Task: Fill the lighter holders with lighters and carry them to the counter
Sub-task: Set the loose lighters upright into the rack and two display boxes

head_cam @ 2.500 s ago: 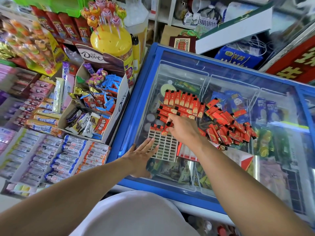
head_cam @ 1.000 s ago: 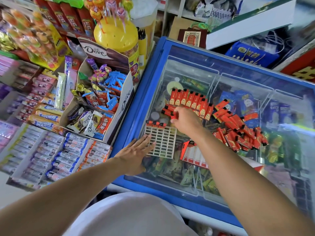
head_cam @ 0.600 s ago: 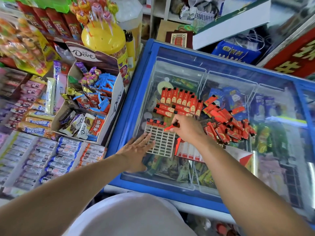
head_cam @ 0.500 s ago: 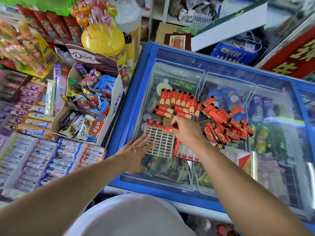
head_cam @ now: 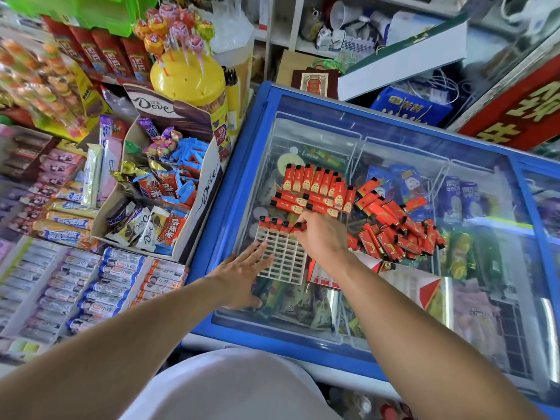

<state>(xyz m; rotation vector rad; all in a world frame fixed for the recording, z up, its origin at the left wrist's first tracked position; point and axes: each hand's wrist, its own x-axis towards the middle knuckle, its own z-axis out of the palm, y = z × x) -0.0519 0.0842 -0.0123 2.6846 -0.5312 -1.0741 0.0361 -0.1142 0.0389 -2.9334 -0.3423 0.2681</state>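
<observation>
A white grid lighter holder (head_cam: 283, 258) lies on the glass lid of a blue freezer (head_cam: 239, 165). Three red lighters (head_cam: 274, 223) stand in its far row. My right hand (head_cam: 322, 237) pinches a further red lighter (head_cam: 300, 227) at the far right end of that row. My left hand (head_cam: 242, 272) lies flat, fingers straight, pressing the holder's near left corner. A neat row of red lighters (head_cam: 315, 180) lies beyond the holder, and a loose pile of red lighters (head_cam: 397, 225) spreads to the right.
A second holder with a red and white card (head_cam: 325, 275) lies just right of the grid. A Dove chocolate display box (head_cam: 169, 189) and a yellow lollipop tub (head_cam: 189, 77) stand left of the freezer. Candy shelves (head_cam: 60, 268) fill the left side.
My right hand picked a lighter from the pile and brought it down to the holder's far row. My left hand stayed flat on the holder's corner.
</observation>
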